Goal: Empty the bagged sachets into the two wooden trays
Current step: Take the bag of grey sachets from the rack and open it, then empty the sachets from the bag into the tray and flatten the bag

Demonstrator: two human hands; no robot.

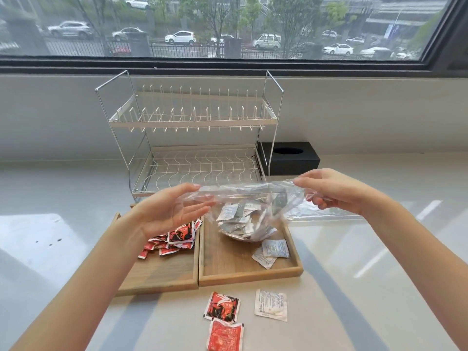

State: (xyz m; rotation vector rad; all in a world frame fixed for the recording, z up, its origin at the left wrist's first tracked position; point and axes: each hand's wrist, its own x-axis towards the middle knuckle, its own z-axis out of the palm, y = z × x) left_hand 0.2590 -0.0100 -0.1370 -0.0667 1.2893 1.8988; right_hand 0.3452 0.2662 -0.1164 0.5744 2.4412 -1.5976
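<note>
While the right hand (pixel 339 191) pinches one end of the clear plastic bag (pixel 253 198), its grip curled, the left hand (pixel 168 211) lies released, fingers straight against the other end. White sachets (pixel 238 219), blurred through film, hang over the right wooden tray (pixel 253 273); red sachets (pixel 174 240), partly hidden, fill the left wooden tray (pixel 162 282) on the glossy counter (pixel 379 274).

We record bright, even daylight entering through the window (pixel 228 26) at the far side. The glossy table (pixel 379 249) carries pale glare patches left and right, crossed by soft grey shadow bands running toward us. Shadows are diffuse, with no hard edges. Wide-angle distortion bows the window frame and sill near the borders. The left hand (pixel 172 211) shows motion blur; the street outside is soft and hazy.
</note>
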